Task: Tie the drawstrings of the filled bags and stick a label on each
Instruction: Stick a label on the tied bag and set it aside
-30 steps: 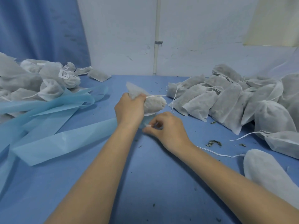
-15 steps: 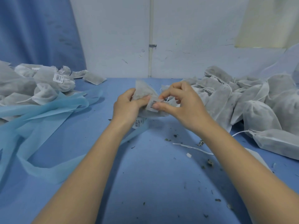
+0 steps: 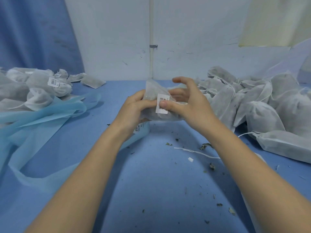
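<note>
Her left hand grips the filled bag above the table while the right hand, fingers spread, thumbs a label onto it

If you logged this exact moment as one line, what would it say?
step: sticking label | left hand: holds grey fabric drawstring bag | right hand: thumb presses white barcode label onto bag | blue table: scattered herb crumbs
</note>
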The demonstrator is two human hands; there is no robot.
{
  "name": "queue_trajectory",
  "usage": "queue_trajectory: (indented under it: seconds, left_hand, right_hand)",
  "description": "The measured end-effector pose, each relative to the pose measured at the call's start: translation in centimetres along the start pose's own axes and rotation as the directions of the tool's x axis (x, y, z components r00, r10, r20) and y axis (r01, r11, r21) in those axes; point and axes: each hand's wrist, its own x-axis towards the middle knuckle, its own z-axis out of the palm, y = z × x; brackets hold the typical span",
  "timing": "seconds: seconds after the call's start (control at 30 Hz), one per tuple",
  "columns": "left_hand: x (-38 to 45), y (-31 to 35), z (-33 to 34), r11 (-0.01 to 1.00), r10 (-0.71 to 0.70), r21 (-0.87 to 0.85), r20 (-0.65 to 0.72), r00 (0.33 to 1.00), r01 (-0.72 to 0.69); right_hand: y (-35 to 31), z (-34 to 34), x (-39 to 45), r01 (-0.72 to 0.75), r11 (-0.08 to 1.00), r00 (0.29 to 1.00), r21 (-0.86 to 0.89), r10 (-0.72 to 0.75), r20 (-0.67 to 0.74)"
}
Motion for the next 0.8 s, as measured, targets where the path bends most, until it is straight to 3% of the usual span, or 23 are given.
queue_trajectory:
  seconds: [0.2,0.33,0.43,0.57,0.67,0.8]
  left_hand:
    - [0.0,-0.3,0.6,0.994,0.062,0.090,-0.021,0.998,-0.059]
    - [-0.1,-0.1,1.2,0.988,0.096,0.120,-0.021,0.995,-0.093]
    - [-0.1,-0.1,1.9,0.994,0.084,0.076,-0.048,0.995,-0.080]
    - [0.0,-0.3,2.7,1.000,0.015,0.000,-0.205,0.979,-0.015]
    - [0.4,-0.7,2.6,1.000,0.000,0.001,-0.396,0.918,0.001]
    - [0.7,-0.6,2.3,0.997,-0.052,-0.068,-0.461,0.886,0.024]
  right_hand:
    - [0.1,0.2,0.0,-0.034,0.988,0.999,0.153,0.035,-0.004]
    - [0.0,0.8,0.0,0.006,0.977,0.988,0.212,0.027,-0.153]
    - [0.1,0.8,0.0,0.057,0.985,0.970,0.164,-0.015,-0.244]
    - [0.4,0.7,-0.4,0.038,0.988,0.993,0.147,-0.020,-0.119]
    - [0.9,0.6,-0.9,-0.018,0.975,0.999,0.221,0.012,0.031]
    - [1.3,1.0,-1.3,-0.083,0.953,0.994,0.293,0.100,-0.042]
